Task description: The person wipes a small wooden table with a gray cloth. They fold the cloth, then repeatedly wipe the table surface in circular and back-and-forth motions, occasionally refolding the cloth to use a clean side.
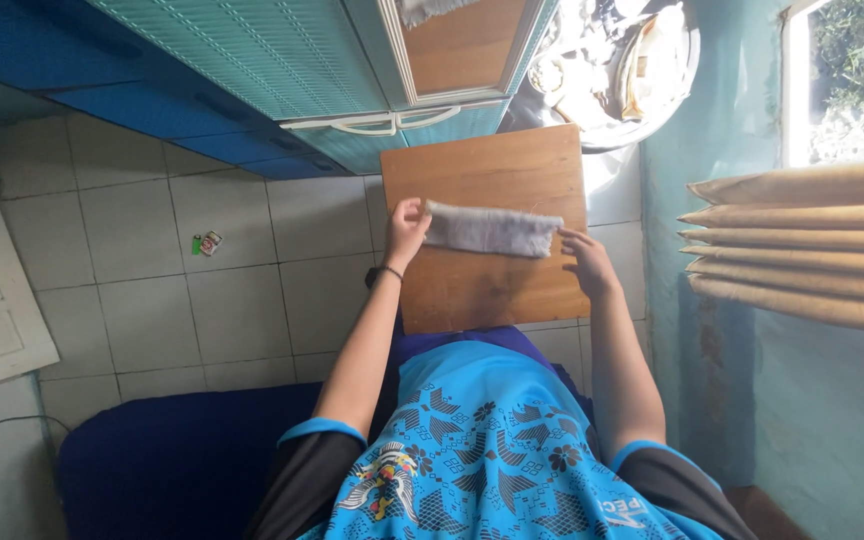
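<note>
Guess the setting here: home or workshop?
Probably a room in a home. A tiled floor, teal cupboards and a window with slatted blinds surround a small wooden table, where the left hand and right hand hold a folded grey cloth.

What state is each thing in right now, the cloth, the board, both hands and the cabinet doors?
Cloth: folded into a long strip, lying flat across the board.
Board: flat, bare apart from the cloth.
Left hand: pinching the cloth's left end.
Right hand: fingers on the cloth's right end.
Cabinet doors: shut.
</note>
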